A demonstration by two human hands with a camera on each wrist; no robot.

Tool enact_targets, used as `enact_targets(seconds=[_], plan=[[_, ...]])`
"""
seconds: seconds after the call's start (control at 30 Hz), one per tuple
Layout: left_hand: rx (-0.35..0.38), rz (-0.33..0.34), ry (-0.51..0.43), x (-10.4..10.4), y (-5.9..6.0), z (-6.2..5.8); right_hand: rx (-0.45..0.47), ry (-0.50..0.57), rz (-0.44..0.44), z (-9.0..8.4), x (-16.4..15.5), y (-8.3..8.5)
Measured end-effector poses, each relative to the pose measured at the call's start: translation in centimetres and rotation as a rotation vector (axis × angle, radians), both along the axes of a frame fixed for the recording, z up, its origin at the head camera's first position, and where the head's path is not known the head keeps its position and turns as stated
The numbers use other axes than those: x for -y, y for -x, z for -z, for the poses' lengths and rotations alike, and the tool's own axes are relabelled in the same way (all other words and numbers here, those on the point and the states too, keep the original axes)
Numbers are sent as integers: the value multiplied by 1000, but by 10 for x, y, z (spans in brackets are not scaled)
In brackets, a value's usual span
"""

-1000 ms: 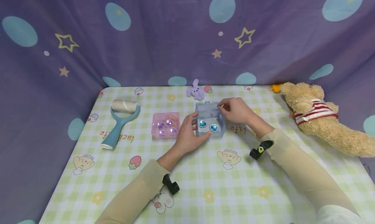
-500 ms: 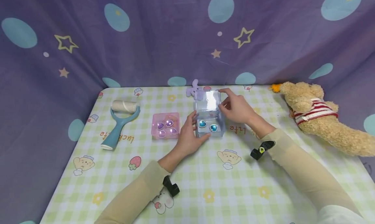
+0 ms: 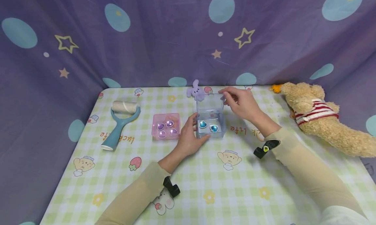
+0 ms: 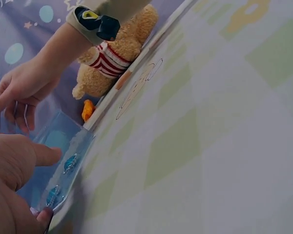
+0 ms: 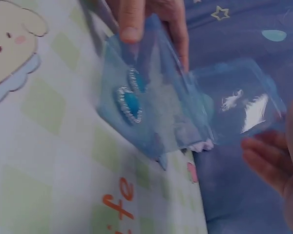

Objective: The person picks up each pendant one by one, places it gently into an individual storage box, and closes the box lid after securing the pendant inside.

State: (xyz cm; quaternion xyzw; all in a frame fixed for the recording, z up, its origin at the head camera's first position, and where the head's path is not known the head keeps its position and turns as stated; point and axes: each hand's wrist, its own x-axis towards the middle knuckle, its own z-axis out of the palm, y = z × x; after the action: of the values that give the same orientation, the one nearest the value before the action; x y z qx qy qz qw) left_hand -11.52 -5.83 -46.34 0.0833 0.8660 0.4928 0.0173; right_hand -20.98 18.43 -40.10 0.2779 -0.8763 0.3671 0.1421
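Observation:
A see-through blue plastic box stands on the tablecloth with its hinged lid raised. Inside are two blue heart-shaped gems with silvery beaded rims. My left hand holds the box, its fingers along the left side and its thumb at the near wall. My right hand is at the lid's right edge; in the right wrist view its fingertips touch or nearly touch the lid's corner. Left of my left hand, a pink see-through box holds several purple heart-shaped gems.
A blue-handled lint roller lies at the left. Behind the blue box sits a small purple toy. A teddy bear in a striped top lies at the right, near a small orange thing. Purple curtains hang behind.
The blue box's lid has swung up and back from a lower angle. My right hand has risen with it and shifted slightly right. The left hand has stayed on the box.

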Motion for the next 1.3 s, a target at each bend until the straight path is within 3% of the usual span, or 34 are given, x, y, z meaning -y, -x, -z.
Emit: enact_targets(seconds=[0.13,0.2,0.4,0.53,0.93,1.1,1.3], plan=[[11,4,-3,0,0,0,-72,-25,-120,-4,-9,1],[18,5,-1,1,0,0,-58,-53,-187,-7,-14,0],[25,17,3,2,1,0,165,-223,-354,-9,-27,-6],[29,24,0,2,1,-1,242,-319,-417,-6,-30,-12],[50,35,-15,0,0,-2,201,-476,-411,-1,-20,-28],[53,12,-62,-2,0,-3,170,-478,-396,0,-18,-31],[49,-18,-55,-5,0,-3,173,-463,-389,-1,-16,-32]])
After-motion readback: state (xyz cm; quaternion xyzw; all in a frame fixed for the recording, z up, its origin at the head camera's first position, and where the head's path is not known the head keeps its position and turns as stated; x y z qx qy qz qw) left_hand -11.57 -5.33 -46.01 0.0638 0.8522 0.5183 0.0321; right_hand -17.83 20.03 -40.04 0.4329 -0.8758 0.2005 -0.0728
